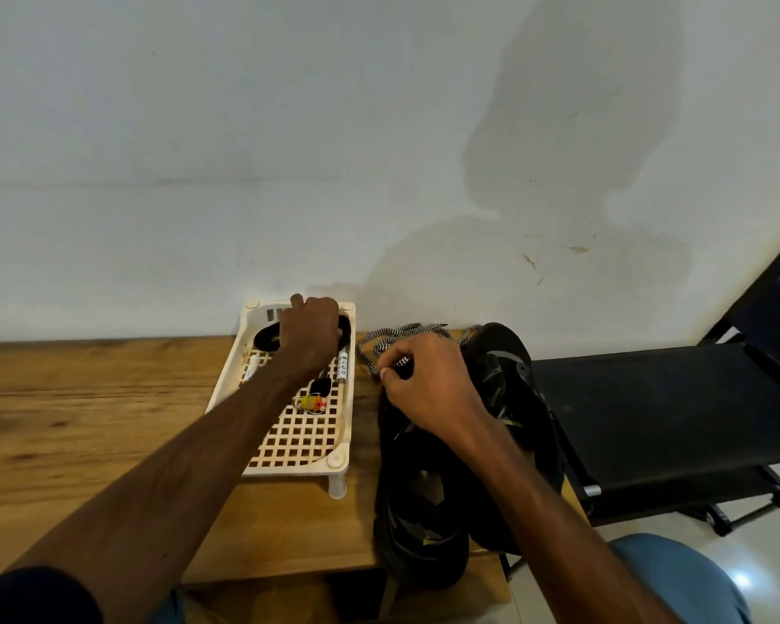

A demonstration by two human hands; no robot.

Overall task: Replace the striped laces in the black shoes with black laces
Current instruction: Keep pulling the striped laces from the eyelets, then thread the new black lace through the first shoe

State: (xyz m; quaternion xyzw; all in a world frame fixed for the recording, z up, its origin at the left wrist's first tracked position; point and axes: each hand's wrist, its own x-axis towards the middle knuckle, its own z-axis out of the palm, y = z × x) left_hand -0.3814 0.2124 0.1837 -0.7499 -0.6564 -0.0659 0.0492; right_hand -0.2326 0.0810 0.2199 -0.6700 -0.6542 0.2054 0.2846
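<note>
Two black shoes (pixel 428 538) lie close together at the right end of a brown wooden desk (pixel 86 421), one reaching toward the white wall (pixel 244 173), the other toward the desk's near edge. A black-and-white striped lace (pixel 397 337) trails in loose loops on the desk just behind them, beside the wall. The right hand (pixel 424 385) rests over the shoes, and its thumb and forefinger pinch a short stretch of this striped lace while the other fingers curl inward. To the left of the shoes stands a cream plastic lattice tray (pixel 336 459) on short legs. The left hand (pixel 309 335) reaches into its far end, knuckles up, fingers bent down over a coil of black laces (pixel 264 337) lying there; whether those fingers have closed on the coil cannot be told, since the back of the hand hides them. Also in the tray are a white cylindrical battery (pixel 343 364), a small black key fob (pixel 320 387) and a little yellow figure (pixel 310 403). Just right of the desk stands a black folding seat (pixel 672 412).
</note>
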